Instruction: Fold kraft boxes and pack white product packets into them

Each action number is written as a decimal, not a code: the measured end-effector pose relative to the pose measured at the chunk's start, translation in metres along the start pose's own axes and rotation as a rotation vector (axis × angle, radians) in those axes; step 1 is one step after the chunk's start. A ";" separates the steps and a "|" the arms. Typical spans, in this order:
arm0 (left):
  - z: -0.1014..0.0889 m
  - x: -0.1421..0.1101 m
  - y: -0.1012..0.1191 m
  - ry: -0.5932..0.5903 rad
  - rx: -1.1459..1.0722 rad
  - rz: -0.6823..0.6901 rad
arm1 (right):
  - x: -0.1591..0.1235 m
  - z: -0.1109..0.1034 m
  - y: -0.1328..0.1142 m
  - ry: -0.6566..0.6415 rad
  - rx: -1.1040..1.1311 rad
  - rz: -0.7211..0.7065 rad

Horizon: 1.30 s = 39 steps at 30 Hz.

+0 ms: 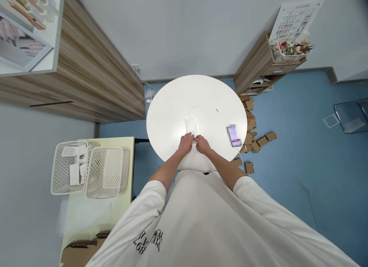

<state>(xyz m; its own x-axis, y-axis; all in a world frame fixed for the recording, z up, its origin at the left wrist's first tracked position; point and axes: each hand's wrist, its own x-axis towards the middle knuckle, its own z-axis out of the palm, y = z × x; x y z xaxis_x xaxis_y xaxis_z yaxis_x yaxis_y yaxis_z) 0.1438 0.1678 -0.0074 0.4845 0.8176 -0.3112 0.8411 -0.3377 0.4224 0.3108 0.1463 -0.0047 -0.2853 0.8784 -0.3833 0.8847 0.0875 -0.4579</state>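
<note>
On the white round table [198, 92] lies a thin white rectangular piece [190, 125], possibly paper or a flat packet; its exact kind is too pale to make out. My left hand [186, 143] is at its near end, fingers bent and closed on that edge. Close beside it, my right hand [202, 144] is closed too, with thumb and fingers pressed together at the same edge. The fingertips of both hands almost meet. The near part of the white piece is partly hidden under my fingers.
A phone [234, 135] lies at the table's right. Small brown cardboard boxes [249, 123] are on the floor beyond it. White baskets [107, 173] stand on a side table at left. Wooden cabinets rise at the left [94, 60] and right back [255, 60].
</note>
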 end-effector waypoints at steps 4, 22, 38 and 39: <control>0.000 0.005 0.002 0.041 0.041 -0.025 | 0.000 -0.002 -0.001 -0.029 -0.046 0.014; -0.007 -0.019 -0.006 -0.057 0.032 0.046 | -0.021 0.002 -0.008 -0.046 -0.236 -0.184; -0.009 -0.044 -0.015 -0.156 -0.227 -0.099 | -0.021 -0.016 -0.016 -0.194 -0.106 -0.186; -0.009 -0.042 -0.017 -0.162 -0.235 -0.117 | -0.019 -0.019 -0.015 -0.209 -0.094 -0.179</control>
<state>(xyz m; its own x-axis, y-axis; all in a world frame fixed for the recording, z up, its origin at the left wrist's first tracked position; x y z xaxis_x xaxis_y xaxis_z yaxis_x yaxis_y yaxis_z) 0.1071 0.1433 0.0062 0.4353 0.7533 -0.4931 0.8240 -0.1126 0.5554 0.3097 0.1373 0.0244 -0.5009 0.7300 -0.4650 0.8411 0.2838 -0.4604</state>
